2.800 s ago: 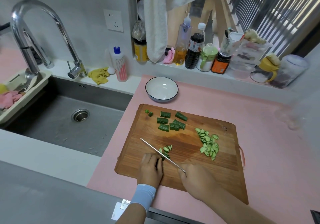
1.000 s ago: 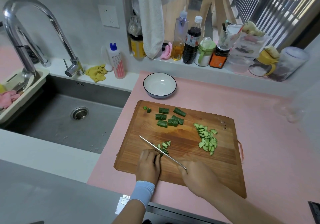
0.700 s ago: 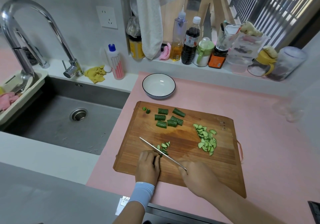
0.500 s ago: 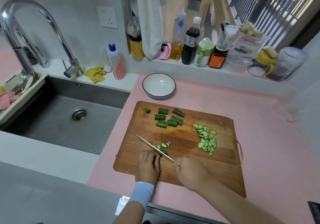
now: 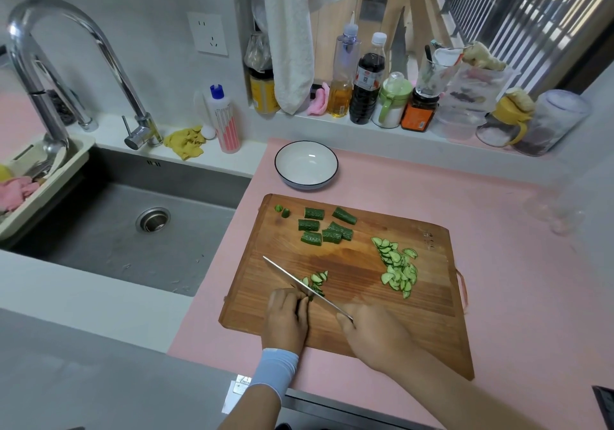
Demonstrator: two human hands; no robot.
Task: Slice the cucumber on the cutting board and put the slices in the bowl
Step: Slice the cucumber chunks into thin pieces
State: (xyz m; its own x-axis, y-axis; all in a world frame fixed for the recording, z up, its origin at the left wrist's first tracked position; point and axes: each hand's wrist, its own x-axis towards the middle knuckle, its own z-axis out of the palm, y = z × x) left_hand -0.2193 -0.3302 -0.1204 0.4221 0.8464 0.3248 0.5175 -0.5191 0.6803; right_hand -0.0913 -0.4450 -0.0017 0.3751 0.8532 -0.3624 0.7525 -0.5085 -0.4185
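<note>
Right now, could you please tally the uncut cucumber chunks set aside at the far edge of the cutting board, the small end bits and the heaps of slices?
Cucumber chunks: 6
End bits: 2
Heaps of slices: 2
Total: 10

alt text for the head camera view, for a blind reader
A right hand slices cucumber with a knife on a wooden cutting board while the left hand steadies it. Finished slices lie piled right; the white bowl behind is empty.
</note>
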